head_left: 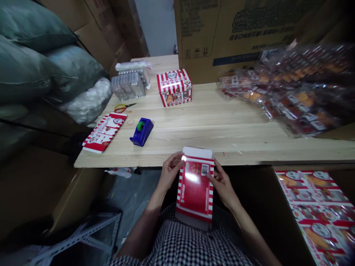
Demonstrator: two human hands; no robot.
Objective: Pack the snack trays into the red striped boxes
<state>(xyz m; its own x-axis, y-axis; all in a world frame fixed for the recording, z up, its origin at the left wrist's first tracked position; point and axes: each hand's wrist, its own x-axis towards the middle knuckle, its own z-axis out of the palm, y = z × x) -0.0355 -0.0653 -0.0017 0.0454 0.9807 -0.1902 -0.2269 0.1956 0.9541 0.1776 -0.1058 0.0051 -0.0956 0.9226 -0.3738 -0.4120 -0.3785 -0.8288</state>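
Note:
A red box with white-striped sides [195,188] is between my two hands, over my lap at the table's front edge. Its pale top flap stands out at the far end, and a barcode shows near the upper right corner. My left hand [170,171] grips the upper left edge, fingers closed on it. On the opposite edge, my right hand [222,183] holds the box near the barcode, thumb on its face. The fingers behind the box are partly hidden.
On the wooden table [194,129] are a blue tape dispenser [142,132], scissors [124,108], a flat carton [105,132], an assembled striped box [174,88], clear cases [128,87] and wrapped packets [305,107]. Printed boxes [318,207] fill a carton at lower right.

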